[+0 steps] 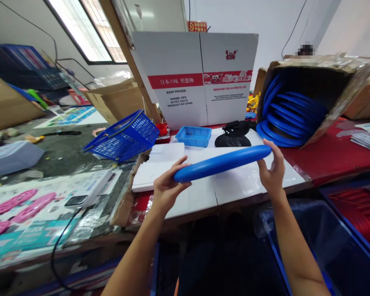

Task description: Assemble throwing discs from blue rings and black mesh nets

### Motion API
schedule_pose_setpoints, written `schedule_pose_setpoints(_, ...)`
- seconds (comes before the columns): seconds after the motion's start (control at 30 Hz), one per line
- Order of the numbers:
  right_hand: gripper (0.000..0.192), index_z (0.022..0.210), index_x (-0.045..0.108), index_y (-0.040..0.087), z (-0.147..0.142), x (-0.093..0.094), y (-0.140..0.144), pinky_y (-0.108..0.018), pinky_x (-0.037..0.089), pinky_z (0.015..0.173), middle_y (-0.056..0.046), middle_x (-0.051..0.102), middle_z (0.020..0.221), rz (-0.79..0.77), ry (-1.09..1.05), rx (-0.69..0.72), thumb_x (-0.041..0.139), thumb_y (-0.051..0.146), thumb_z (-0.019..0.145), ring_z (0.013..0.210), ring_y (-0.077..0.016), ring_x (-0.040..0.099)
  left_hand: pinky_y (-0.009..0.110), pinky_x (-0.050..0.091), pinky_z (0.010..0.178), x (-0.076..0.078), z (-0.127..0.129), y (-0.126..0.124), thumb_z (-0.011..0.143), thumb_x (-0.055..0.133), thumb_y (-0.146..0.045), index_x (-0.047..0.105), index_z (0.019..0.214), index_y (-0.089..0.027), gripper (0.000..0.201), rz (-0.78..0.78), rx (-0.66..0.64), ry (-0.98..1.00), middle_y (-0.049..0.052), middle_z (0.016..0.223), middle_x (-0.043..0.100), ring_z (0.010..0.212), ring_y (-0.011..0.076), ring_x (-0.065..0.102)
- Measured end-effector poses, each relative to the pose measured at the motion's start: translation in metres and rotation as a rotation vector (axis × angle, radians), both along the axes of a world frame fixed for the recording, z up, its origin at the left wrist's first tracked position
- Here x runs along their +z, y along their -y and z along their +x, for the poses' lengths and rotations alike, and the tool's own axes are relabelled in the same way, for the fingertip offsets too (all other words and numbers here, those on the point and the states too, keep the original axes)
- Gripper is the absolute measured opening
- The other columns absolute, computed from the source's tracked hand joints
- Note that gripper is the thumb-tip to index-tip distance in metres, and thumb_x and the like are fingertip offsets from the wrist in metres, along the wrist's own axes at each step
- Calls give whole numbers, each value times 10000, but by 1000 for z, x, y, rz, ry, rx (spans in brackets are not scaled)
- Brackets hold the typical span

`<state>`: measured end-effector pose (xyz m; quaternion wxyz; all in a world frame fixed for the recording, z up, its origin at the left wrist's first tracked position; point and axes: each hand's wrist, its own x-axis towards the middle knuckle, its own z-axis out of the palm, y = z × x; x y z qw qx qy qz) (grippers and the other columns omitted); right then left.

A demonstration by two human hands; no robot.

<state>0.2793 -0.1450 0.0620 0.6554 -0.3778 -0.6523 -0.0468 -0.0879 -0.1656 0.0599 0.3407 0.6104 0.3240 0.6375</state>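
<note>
A smooth blue plastic ring [223, 163], seen nearly edge-on, is held up above the white work surface [200, 193]. My left hand [169, 183] pinches its left end, thumb below and fingers on top. Its right end sits in the grip of my right hand [273, 168], with the thumb toward me and the fingers curled over the far side. The ring slopes slightly, its right end higher. Behind it stand a small light-blue tray [193, 136] and a black cloth-like item [233, 141]. To the right, a cardboard box [337, 100] lies on its side with several similar blue rings [291, 117] inside.
White cartons with red bands [203, 96] stand upright at the back. A blue basket [126, 137] tilts at left beside a stack of white sheets [160, 166]. Pink plastic parts [33, 207] and a phone [76, 200] lie further left. Blue crates [314, 230] stand low right. Another person is behind the box.
</note>
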Motion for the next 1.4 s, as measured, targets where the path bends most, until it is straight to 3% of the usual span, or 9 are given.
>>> schedule_pose_setpoints(0.13,750,1604,522,315,-3,-2,7,-606,442,1293,-104,598,1612,-224,-301,97,818,518,945,1504,-357,570,481,595,1135,-28,20,2,723,1017,-480,825,1137,-260,506,-325,-76,562,80,1224,838,1229,302,766)
schedule_pose_setpoints(0.33,769,1652,454,332,-20,-7,27,-491,641,1079,-92,687,1499,-556,-540,315,777,479,970,1264,-310,720,374,641,1065,-37,46,16,950,852,-399,787,1230,-222,338,-734,-91,771,73,1292,819,1248,239,757)
schedule_pose_setpoints(0.53,822,1668,450,339,-10,-21,34,-547,514,1260,-78,604,1618,-526,-496,333,824,424,941,1438,-328,630,287,636,898,-56,42,18,814,964,-334,746,1268,-238,513,-694,-114,501,57,1309,797,1075,188,774)
schedule_pose_setpoints(0.63,858,1650,478,363,-1,-24,39,-539,558,1212,-78,659,1554,-484,-394,440,888,368,896,1384,-320,674,342,619,981,-53,29,16,758,992,-323,732,1228,-201,551,-516,81,303,72,1224,811,1072,218,771)
schedule_pose_setpoints(0.7,748,1601,553,365,2,-18,44,-544,548,1220,-71,714,1463,-431,-315,464,866,344,922,1348,-310,695,371,613,1015,-37,16,16,776,970,-337,747,1169,-201,472,-344,224,165,64,1159,819,1058,237,775)
schedule_pose_setpoints(0.9,323,1345,770,363,-4,12,52,-544,479,1283,-21,788,1310,-294,-146,267,661,262,1057,1380,-285,674,477,467,1275,28,-16,19,963,784,-407,834,975,-234,180,92,128,-254,100,1252,815,1390,319,674)
schedule_pose_setpoints(1.03,320,1337,770,348,-7,17,50,-552,506,1259,-29,770,1382,-246,-120,242,654,266,1051,1378,-292,680,471,499,1251,29,-17,12,928,813,-441,834,962,-240,205,24,116,-229,87,1205,826,1314,313,715)
schedule_pose_setpoints(1.2,411,1419,715,342,-9,16,61,-596,531,1236,-60,758,1389,-237,-67,277,702,275,1014,1380,-329,683,481,504,1242,-3,-16,-11,827,887,-414,843,1001,-206,275,-227,11,-161,127,1286,803,1313,338,701)
schedule_pose_setpoints(1.4,636,1552,617,366,-11,9,76,-546,567,1214,-55,687,1516,-314,-91,232,824,272,959,1410,-333,660,579,540,1162,-40,-7,-25,572,1062,-271,752,1344,-157,840,-608,51,-93,169,1371,768,1253,380,703)
